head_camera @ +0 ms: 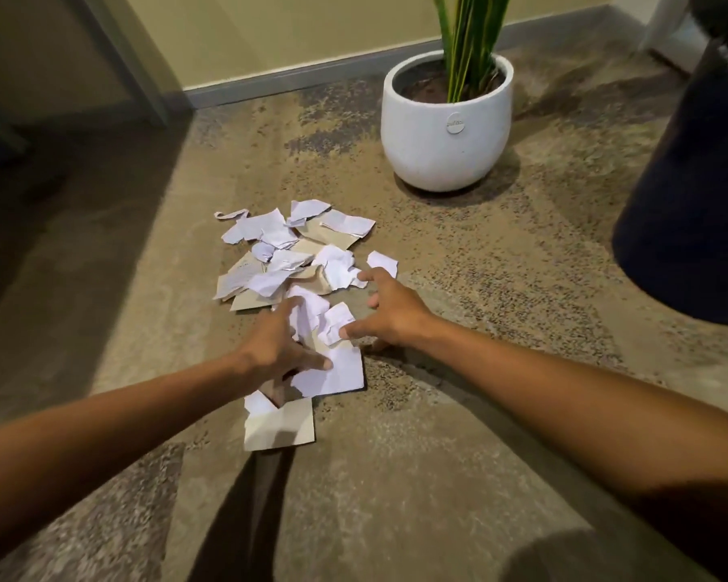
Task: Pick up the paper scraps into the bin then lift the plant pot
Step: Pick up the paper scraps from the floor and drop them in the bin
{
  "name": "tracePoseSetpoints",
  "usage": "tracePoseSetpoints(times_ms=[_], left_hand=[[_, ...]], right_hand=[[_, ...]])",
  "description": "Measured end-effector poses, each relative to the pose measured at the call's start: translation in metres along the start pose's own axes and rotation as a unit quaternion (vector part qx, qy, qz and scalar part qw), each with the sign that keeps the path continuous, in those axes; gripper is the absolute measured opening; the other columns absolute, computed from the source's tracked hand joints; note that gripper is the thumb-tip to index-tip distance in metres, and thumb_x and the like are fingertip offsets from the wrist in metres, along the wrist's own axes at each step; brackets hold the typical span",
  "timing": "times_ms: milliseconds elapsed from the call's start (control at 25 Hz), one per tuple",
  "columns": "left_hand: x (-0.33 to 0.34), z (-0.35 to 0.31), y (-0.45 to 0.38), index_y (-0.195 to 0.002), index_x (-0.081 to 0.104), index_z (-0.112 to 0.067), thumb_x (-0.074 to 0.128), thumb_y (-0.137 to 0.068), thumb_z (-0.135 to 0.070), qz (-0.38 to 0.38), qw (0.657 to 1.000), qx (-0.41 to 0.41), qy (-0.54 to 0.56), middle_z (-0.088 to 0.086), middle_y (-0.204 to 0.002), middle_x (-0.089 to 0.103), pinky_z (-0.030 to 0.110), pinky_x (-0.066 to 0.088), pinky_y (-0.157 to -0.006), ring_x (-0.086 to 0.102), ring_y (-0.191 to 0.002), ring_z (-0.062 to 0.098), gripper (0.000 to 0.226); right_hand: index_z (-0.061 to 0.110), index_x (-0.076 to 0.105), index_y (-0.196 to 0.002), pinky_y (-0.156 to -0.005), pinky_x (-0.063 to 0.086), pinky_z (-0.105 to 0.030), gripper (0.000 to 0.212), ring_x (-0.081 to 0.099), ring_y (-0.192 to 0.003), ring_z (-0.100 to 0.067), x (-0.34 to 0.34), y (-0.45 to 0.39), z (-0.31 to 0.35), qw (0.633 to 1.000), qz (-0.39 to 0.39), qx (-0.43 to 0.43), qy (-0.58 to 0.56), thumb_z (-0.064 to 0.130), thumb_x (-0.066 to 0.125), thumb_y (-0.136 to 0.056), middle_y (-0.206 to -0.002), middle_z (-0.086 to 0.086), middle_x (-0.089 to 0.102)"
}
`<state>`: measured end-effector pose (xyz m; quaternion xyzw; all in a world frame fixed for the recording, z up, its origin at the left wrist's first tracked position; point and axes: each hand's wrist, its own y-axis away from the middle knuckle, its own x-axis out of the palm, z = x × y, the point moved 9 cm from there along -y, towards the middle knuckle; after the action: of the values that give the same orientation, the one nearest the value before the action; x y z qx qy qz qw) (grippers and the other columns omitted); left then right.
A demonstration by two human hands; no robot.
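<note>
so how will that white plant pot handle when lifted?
Probably heavy: the plant pot is thick-walled and filled with soil. Its smooth, rounded sides look slippery, so likely a two-hand grip. The tall leaves may make it top-heavy if tilted.

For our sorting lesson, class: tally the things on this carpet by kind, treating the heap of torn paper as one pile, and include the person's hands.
Paper scrap pile: 1
White plant pot: 1
Dark bin: 1
Hands: 2, the left hand and the right hand, both reaching into the scraps
Total: 5
</note>
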<state>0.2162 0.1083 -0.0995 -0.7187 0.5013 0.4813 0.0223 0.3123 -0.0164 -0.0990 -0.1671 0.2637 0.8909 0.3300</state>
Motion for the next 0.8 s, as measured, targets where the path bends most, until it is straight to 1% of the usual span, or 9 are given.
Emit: tracePoseSetpoints(times_ms=[120,200,240,360,440,560,640,720,800], left_hand=[[0.016,-0.015,0.000,-0.140,0.035,-0.023,0.085,-0.061,-0.010,0.051,0.998,0.014,0.014,0.009,-0.092,0.056,0.032,0.048,-0.060,0.057,-0.075,0.022,0.095],[0.023,-0.024,0.002,-0.133,0.044,-0.020,0.081,-0.065,-0.003,0.078,0.996,0.027,0.030,0.011,-0.091,0.056,0.032,0.048,-0.057,0.056,-0.071,0.023,0.079],[0.020,-0.028,0.002,-0.127,0.049,-0.017,0.079,-0.068,-0.002,0.067,0.997,0.038,0.024,0.012,-0.094,0.056,0.031,0.046,-0.057,0.055,-0.071,0.023,0.068],[-0.014,-0.034,-0.004,-0.110,0.057,-0.014,0.077,-0.071,-0.007,-0.059,0.993,0.065,-0.074,0.015,-0.115,0.053,0.029,0.044,-0.066,0.050,-0.084,0.022,0.045],[-0.035,-0.029,-0.008,-0.113,0.056,-0.016,0.081,-0.067,-0.019,-0.098,0.985,0.067,-0.122,0.014,-0.118,0.045,0.031,0.041,-0.075,0.045,-0.094,0.025,0.052],[-0.039,-0.019,-0.014,-0.126,0.050,-0.031,0.084,-0.057,-0.042,-0.074,0.961,0.078,-0.255,0.014,-0.120,0.038,0.039,0.039,-0.089,0.037,-0.112,0.033,0.078],[-0.030,-0.018,-0.017,-0.130,0.046,-0.042,0.082,-0.052,-0.053,-0.055,0.930,0.103,-0.348,0.012,-0.130,0.031,0.045,0.034,-0.097,0.026,-0.123,0.035,0.086],[-0.019,-0.016,-0.021,-0.132,0.043,-0.047,0.082,-0.052,-0.055,-0.014,0.917,0.123,-0.380,0.012,-0.142,0.021,0.052,0.028,-0.105,0.012,-0.134,0.038,0.089],[-0.011,-0.014,-0.026,-0.136,0.039,-0.046,0.082,-0.055,-0.052,0.035,0.915,0.135,-0.380,0.014,-0.144,0.021,0.050,0.029,-0.107,0.014,-0.135,0.039,0.091]], right_hand=[[0.020,0.029,-0.145,-0.099,0.041,-0.031,0.098,0.045,-0.130,-0.028,0.001,0.006,-0.003,0.999,0.039,-0.009,0.011,0.020,0.086,-0.065,-0.143,-0.011,0.043],[0.024,0.027,-0.147,-0.105,0.042,-0.036,0.105,0.041,-0.133,-0.031,0.005,0.012,-0.005,0.995,0.059,-0.031,0.070,0.024,0.088,-0.061,-0.146,-0.012,0.036],[0.026,0.026,-0.147,-0.106,0.041,-0.040,0.108,0.039,-0.134,-0.033,0.008,0.014,-0.004,0.990,0.062,-0.044,0.117,0.029,0.089,-0.059,-0.145,-0.013,0.034],[0.029,0.020,-0.149,-0.109,0.033,-0.053,0.115,0.028,-0.139,-0.036,0.010,0.015,0.004,0.960,0.047,-0.078,0.264,0.043,0.087,-0.057,-0.150,-0.012,0.026],[0.030,0.013,-0.150,-0.110,0.023,-0.058,0.121,0.017,-0.143,-0.036,0.013,0.014,0.012,0.936,0.059,-0.093,0.335,0.051,0.085,-0.055,-0.155,-0.011,0.018],[0.034,0.004,-0.151,-0.111,0.013,-0.062,0.128,0.005,-0.147,-0.036,0.029,0.013,0.013,0.915,0.103,-0.093,0.378,0.061,0.081,-0.052,-0.160,-0.010,0.006],[0.037,0.003,-0.151,-0.111,0.012,-0.062,0.127,0.005,-0.146,-0.038,0.043,0.012,0.011,0.900,0.117,-0.091,0.409,0.066,0.078,-0.052,-0.160,-0.010,0.005],[0.036,0.007,-0.151,-0.111,0.014,-0.061,0.119,0.008,-0.145,-0.039,0.051,0.012,0.015,0.875,0.113,-0.109,0.458,0.065,0.076,-0.058,-0.159,-0.010,0.008],[0.033,0.015,-0.150,-0.109,0.020,-0.061,0.107,0.016,-0.142,-0.037,0.047,0.009,0.021,0.866,0.091,-0.121,0.477,0.060,0.074,-0.065,-0.155,-0.010,0.017]])
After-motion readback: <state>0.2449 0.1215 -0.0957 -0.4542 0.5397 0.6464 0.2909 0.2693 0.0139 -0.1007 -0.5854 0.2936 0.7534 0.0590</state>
